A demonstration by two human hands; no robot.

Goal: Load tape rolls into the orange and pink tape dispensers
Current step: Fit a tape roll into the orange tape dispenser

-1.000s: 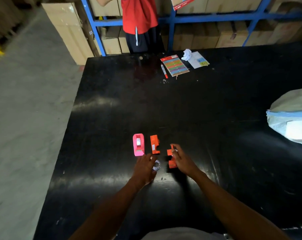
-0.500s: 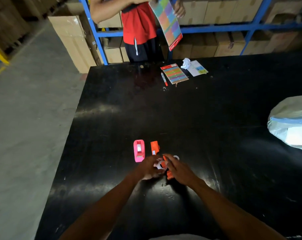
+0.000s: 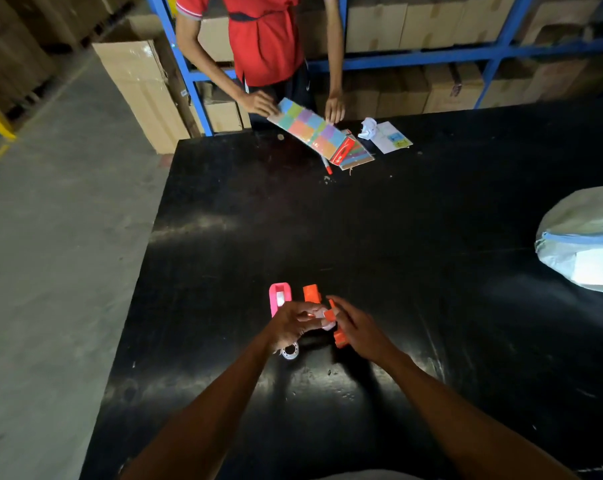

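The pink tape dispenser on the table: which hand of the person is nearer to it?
Left. The left hand sits just beside the pink tape dispenser, at its near right corner. The right hand is farther right, past an orange dispenser.

Two bare forearms, no sleeves in view, left hand (image 3: 291,323) and right hand (image 3: 360,329) ungloved, no rings or watch visible

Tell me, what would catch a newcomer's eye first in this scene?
Probably the two hands meeting over bright orange dispenser parts near the black table's front edge, with a pink dispenser just left of them. Across the table, someone in a red shirt handles a colourful sheet.
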